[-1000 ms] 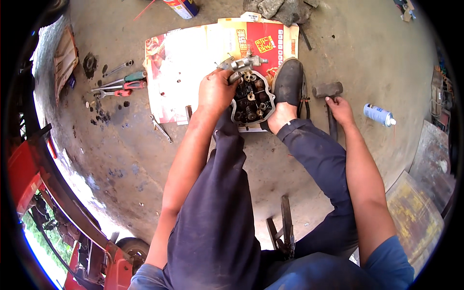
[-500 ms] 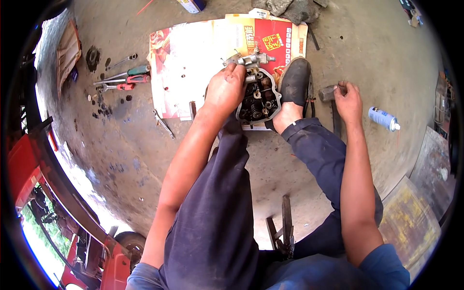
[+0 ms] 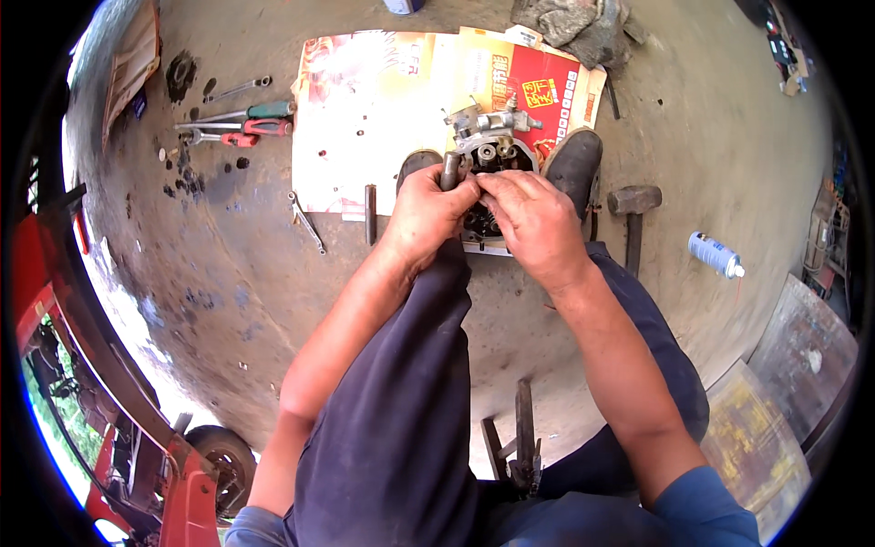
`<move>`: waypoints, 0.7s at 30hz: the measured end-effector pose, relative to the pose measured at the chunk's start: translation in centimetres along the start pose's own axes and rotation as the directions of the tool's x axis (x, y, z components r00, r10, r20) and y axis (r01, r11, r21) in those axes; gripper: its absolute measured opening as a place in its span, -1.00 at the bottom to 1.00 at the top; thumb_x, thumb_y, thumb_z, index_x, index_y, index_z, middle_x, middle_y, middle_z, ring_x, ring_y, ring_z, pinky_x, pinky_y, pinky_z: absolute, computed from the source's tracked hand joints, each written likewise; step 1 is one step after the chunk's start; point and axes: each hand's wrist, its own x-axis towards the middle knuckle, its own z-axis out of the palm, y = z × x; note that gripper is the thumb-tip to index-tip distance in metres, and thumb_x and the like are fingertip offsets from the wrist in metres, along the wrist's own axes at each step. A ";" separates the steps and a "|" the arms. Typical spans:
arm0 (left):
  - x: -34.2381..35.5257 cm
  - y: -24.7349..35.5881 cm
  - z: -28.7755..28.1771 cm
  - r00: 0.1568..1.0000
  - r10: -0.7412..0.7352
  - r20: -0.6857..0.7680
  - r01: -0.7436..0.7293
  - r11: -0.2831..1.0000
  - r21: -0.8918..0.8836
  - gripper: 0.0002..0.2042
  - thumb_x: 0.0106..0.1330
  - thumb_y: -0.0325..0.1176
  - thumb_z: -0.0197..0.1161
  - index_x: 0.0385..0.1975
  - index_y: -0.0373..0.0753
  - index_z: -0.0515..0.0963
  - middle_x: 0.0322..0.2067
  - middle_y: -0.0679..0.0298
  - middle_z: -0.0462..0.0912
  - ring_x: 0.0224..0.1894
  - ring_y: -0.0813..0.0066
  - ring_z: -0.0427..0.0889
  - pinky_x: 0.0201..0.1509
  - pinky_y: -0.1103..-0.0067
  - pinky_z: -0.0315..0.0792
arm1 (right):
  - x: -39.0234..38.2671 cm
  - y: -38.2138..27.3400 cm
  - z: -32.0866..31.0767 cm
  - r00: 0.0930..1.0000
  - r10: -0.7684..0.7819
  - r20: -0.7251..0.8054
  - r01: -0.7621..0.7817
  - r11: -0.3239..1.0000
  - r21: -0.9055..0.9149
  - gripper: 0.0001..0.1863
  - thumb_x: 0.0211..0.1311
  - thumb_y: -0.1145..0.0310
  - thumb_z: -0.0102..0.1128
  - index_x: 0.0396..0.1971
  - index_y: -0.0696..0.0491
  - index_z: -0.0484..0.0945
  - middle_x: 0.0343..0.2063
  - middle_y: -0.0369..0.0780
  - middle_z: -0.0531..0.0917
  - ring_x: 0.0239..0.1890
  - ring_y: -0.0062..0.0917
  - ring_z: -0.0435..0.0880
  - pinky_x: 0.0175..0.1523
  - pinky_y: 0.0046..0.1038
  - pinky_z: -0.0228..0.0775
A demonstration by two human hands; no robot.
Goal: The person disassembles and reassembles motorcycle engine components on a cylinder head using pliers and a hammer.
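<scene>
An open engine cylinder head (image 3: pixel 488 154), dark and oily inside, sits between my shoes at the cardboard's near edge. A silver metal fitting (image 3: pixel 499 120) lies against its far side. My left hand (image 3: pixel 425 211) is closed round a short metal rod (image 3: pixel 450 170) that sticks up from the fist. Over the engine part, my right hand (image 3: pixel 540 223) has its thumb and fingers pinched together, their tips meeting those of my left hand. Whatever is between the fingertips is hidden. To the right, a hammer (image 3: pixel 634 200) rests on the floor, apart from both hands.
Printed cardboard (image 3: pixel 365 100) lies under the work, with another metal rod (image 3: pixel 371 214) and a wrench (image 3: pixel 307 223) at its near left. Screwdrivers and ratchets (image 3: pixel 264 118) lie farther left. A spray can (image 3: pixel 716 254) is at right, a grey rag (image 3: pixel 579 27) at the back.
My right hand has left the hammer and moved left to the engine part. The left hand has come slightly nearer, the rod in it now upright. My view has shifted a little.
</scene>
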 end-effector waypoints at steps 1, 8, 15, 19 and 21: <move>0.0 -0.3 -0.5 0.998 -0.045 0.040 0.047 0.997 -0.063 -0.89 0.42 -0.39 0.28 -0.30 -0.29 0.56 -0.54 0.46 0.49 -0.58 0.75 0.36 -0.57 0.66 0.23 | -0.3 0.2 0.3 1.000 0.006 -0.001 -0.006 1.000 0.010 -0.74 0.21 0.49 0.35 -0.08 0.10 0.66 -0.25 -0.14 0.73 -0.19 -0.23 0.72 -0.10 -0.27 0.61; -0.5 -1.0 -1.9 0.985 -0.110 0.134 0.133 0.975 -0.179 -0.91 0.46 -0.42 0.23 -0.30 -0.27 0.55 -0.57 0.43 0.48 -0.63 0.73 0.36 -0.63 0.69 0.17 | -1.3 -0.6 1.4 0.984 0.163 0.066 -0.163 0.987 -0.002 -0.88 0.25 0.48 0.36 -0.24 0.14 0.66 -0.26 -0.12 0.74 -0.23 -0.26 0.75 -0.14 -0.33 0.62; -1.1 -0.1 -2.1 0.993 -0.075 0.091 0.088 0.983 -0.159 -0.88 0.46 -0.37 0.29 -0.28 -0.27 0.57 -0.57 0.39 0.54 -0.61 0.71 0.43 -0.59 0.71 0.23 | -1.5 -1.9 2.6 0.789 0.607 0.100 -0.544 0.613 0.573 -0.88 0.35 0.50 0.35 -0.18 0.18 0.70 -0.27 -0.21 0.73 -0.29 -0.61 0.70 -0.17 -0.52 0.56; -1.0 -0.2 -3.1 0.979 -0.079 0.189 0.118 0.971 -0.207 -0.87 0.46 -0.35 0.33 -0.28 -0.26 0.59 -0.54 0.36 0.58 -0.59 0.69 0.46 -0.59 0.71 0.24 | -1.3 -2.4 2.1 0.915 0.403 -0.019 -0.355 0.826 0.438 -0.88 0.29 0.56 0.38 -0.19 0.20 0.70 -0.28 -0.23 0.72 -0.29 -0.63 0.69 -0.18 -0.56 0.56; -1.1 -0.3 -3.2 0.975 -0.098 0.201 0.145 0.961 -0.235 -0.87 0.46 -0.35 0.33 -0.27 -0.26 0.59 -0.54 0.35 0.59 -0.59 0.69 0.47 -0.59 0.71 0.23 | -1.4 -2.4 2.3 0.898 0.439 -0.015 -0.378 0.790 0.482 -0.87 0.27 0.58 0.39 -0.19 0.19 0.70 -0.28 -0.23 0.72 -0.29 -0.63 0.69 -0.19 -0.55 0.56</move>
